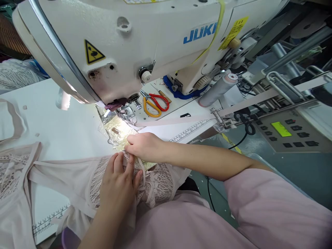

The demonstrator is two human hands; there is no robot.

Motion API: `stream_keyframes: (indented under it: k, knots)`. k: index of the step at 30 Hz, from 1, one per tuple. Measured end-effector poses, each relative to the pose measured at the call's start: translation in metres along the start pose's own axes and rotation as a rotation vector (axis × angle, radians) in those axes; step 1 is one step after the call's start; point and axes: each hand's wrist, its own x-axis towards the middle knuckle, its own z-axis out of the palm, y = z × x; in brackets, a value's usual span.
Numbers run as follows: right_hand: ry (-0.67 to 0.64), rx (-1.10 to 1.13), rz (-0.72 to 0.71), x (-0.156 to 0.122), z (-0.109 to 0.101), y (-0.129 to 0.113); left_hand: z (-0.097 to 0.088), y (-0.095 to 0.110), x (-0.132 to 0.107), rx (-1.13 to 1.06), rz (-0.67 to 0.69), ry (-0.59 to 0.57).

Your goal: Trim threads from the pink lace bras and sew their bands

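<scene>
A pale pink lace garment (160,181) lies across the table's front and hangs over its edge. My left hand (118,178) rests on its lace, fingers stretched out and thumb apart. Just beyond it, my right hand (145,147) is closed, thumb and forefinger pinched at the garment's edge; the other fingertips are hidden. Both hands are close together in front of the JUKI sewing machine (166,45). Clear, shiny film (118,129) covers the lit work plate under the needle area. A pale pink elastic band (176,121) runs from the right towards the presser foot.
Red-and-yellow-handled cutters (153,105) lie behind the needle area. A grey thread cone (219,90) stands to the right, near a metal tape feeder (220,117) and a control panel (290,129). More pale pink fabric (12,176) spreads at left. Ruler markings (190,130) line the table edge.
</scene>
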Motion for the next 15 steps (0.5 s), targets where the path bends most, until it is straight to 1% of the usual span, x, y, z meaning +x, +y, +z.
stream_keyframes:
  k: [4, 8, 15]
  knots:
    - [0.001, -0.01, -0.027, -0.0026, 0.0, 0.0049, 0.0001, 0.0007, 0.0011, 0.003, -0.021, 0.012]
    - [0.015, -0.02, -0.041, -0.0037, -0.0007, 0.0076, -0.0005, 0.0007, 0.0015, 0.004, -0.011, 0.013]
    - [-0.054, -0.044, -0.033, -0.003, -0.006, 0.0061, -0.0004, 0.0012, 0.0024, 0.008, -0.02, -0.002]
